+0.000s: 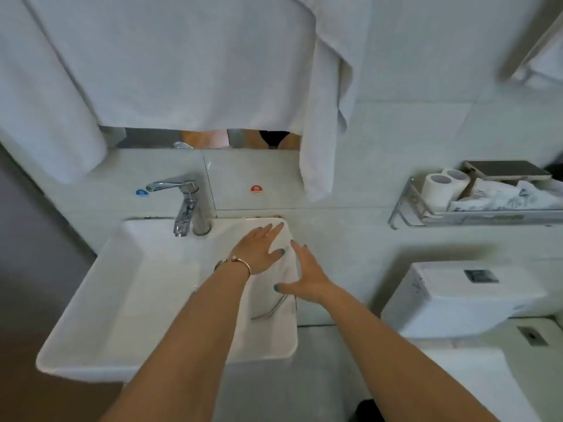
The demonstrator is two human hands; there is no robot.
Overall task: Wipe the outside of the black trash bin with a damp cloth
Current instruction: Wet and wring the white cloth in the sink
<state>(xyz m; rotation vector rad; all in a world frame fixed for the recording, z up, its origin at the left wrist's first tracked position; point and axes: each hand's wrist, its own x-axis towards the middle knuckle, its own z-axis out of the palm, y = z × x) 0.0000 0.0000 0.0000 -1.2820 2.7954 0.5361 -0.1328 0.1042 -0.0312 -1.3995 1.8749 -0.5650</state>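
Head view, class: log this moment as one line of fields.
stage: cloth prep | left hand: flat on white cloth | right hand: open at cloth edge | cloth: on sink right rim | faucet: no water visible

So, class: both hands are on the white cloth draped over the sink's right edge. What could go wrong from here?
1. The white cloth hangs over the sink rim; it might slide to the floor when the left hand and right hand let go.
2. No water runs from the faucet, so the cloth may be too dry to wipe well.
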